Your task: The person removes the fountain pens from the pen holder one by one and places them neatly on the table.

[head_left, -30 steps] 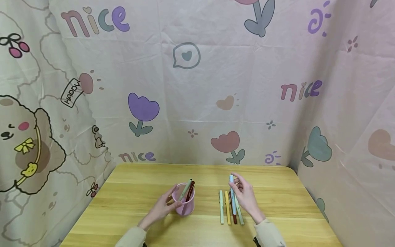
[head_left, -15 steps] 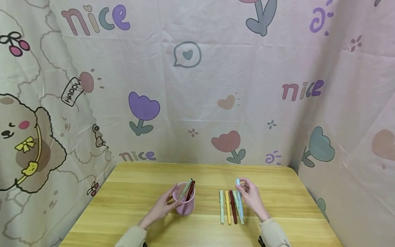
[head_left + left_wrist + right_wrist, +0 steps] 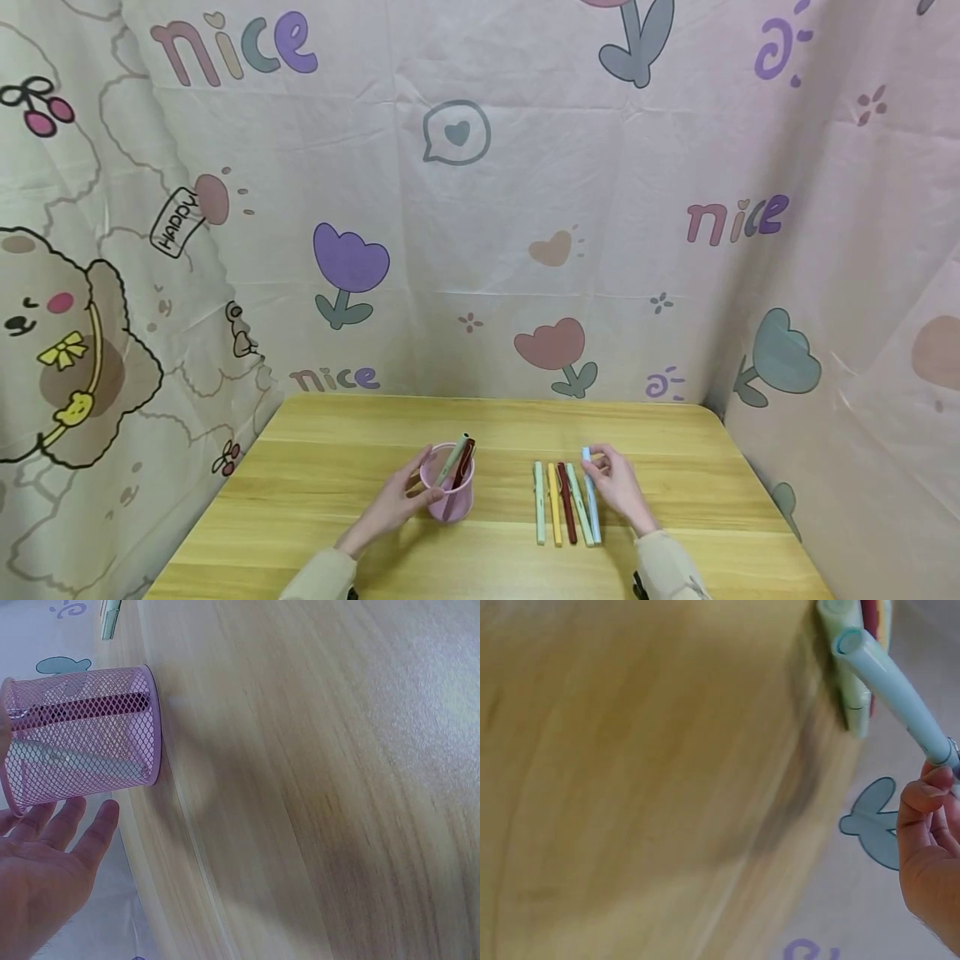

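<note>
My left hand (image 3: 393, 504) holds a pink mesh pen holder (image 3: 453, 510) near its rim, thumb in front and fingers at the far side. Inside lean a green pen (image 3: 452, 458) and a dark red pen (image 3: 465, 460). My right hand (image 3: 617, 487) pinches a light blue pen (image 3: 592, 510) by its far end. In the right wrist view this blue pen (image 3: 892, 690) slants, its near end over a light green pen (image 3: 853, 697). Left of it lie that light green pen (image 3: 578, 504), a dark red pen (image 3: 567, 504), a yellow pen (image 3: 554, 504) and a mint pen (image 3: 539, 504).
Both hands work over a light wooden table (image 3: 360, 433). A printed curtain (image 3: 480, 217) hangs behind the table's back edge and along both sides. The pen holder stands left of the row of pens, with bare wood between.
My right hand has moved right and nearer with the light blue pen, from over the dark red and green pens to the row's right end. My left hand stays on the pen holder.
</note>
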Demonstrator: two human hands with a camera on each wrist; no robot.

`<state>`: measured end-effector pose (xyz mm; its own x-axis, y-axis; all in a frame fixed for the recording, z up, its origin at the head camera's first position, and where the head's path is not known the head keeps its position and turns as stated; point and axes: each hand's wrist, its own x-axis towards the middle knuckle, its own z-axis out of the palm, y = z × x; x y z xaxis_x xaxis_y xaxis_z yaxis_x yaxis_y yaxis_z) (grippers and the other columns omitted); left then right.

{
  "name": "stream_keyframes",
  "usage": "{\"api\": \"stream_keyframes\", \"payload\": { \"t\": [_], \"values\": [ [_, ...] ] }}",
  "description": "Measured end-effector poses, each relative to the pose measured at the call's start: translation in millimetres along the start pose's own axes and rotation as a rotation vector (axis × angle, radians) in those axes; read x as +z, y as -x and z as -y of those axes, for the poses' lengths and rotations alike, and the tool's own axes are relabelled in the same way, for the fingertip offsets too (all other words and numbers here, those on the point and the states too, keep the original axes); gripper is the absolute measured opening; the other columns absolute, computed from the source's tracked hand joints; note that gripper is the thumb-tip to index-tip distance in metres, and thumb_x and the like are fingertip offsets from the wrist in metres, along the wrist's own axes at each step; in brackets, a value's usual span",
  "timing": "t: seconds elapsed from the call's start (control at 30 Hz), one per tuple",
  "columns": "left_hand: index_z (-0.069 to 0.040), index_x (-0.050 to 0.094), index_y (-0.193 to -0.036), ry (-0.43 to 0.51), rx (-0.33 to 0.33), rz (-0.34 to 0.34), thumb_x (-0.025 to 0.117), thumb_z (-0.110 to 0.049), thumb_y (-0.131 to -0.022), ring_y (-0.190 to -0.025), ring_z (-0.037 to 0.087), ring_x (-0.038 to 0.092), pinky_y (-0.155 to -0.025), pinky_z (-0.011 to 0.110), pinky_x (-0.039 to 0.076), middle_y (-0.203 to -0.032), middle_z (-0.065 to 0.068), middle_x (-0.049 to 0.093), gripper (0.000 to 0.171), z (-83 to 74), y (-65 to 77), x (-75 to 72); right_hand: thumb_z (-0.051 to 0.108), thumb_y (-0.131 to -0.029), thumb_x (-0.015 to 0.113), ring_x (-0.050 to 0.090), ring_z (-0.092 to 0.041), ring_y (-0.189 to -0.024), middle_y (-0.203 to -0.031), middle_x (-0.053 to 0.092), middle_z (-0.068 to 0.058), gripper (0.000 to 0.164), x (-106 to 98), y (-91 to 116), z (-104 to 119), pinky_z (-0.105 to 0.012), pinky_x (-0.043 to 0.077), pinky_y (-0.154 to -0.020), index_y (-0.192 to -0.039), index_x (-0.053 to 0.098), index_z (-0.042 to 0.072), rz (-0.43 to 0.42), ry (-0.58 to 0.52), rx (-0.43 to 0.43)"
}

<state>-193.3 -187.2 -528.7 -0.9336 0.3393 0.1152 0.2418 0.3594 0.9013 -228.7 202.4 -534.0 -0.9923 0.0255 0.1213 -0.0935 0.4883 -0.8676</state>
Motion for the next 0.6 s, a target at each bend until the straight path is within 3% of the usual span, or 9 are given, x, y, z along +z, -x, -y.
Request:
{"api": "stream_keyframes", "payload": {
  "t": [0.33, 0.6],
  "values": [
    [0.008, 0.015, -0.157, -0.003, -0.002, -0.001, 0.07, -0.021, -0.094, -0.138, 0.062, 0.035, -0.112, 0.06, 0.042, -0.158, 0.041, 0.018, 0.089, -1.8, -0.4, 0.7, 0.002, -0.094, 0.064, 0.059, -0.018, -0.064, -0.082, 0.066, -0.014, 0.032, 1, -3, -12, -0.023, 0.052, -0.05, -0.123, 0.059, -0.01, 0.089, 0.022, 0.067],
    [0.013, 0.017, -0.154, -0.023, 0.059, -0.008, 0.071, -0.02, -0.093, -0.133, 0.065, 0.04, -0.107, 0.061, 0.047, -0.154, 0.044, 0.022, 0.088, -4.1, 2.1, 1.2, -0.004, -0.092, 0.063, 0.056, -0.018, -0.063, -0.081, 0.062, -0.013, 0.035, 5, -8, -24, -0.02, 0.049, -0.049, -0.124, 0.056, -0.012, 0.125, -0.015, 0.102]
  ]
}}
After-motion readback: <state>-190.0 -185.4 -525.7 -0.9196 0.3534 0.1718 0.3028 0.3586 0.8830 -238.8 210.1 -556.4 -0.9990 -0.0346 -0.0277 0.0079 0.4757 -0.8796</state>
